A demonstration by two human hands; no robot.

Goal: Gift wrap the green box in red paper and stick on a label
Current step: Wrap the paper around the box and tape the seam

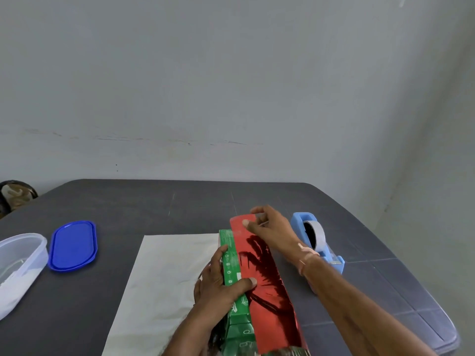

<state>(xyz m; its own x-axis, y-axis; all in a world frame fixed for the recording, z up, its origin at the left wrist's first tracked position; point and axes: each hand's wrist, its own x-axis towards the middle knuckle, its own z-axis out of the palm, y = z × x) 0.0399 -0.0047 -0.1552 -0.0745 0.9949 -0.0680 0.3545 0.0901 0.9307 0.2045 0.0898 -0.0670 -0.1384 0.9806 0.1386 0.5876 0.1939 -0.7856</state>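
1. left hand (223,283): gripping the green box (232,258) from its left side, fingers curled down the side, thumb across the top with its tip on the edge of the red paper (268,291)
2. right hand (273,227): at the far end of the box, thumb and forefinger pinching a small clear tape piece (261,217) just over the far edge of the red paper
3. green box: long, lies lengthwise away from the person, mid-table, near edge. Red paper folded over its right side and part of the top; left strip of the top bare green
4. white sheet (164,278): flat on the table (144,204), left of the box, runs under the left hand
5. tape dispenser (334,263): light blue, just right of the box behind the right wrist, tape roll (316,236) seated in it
6. blue lid (73,245): off, flat on the table, well left of the sheet
7. clear tub (23,255): open, just left of the lid, cut off by the frame; whitish inside, can't tell what it is
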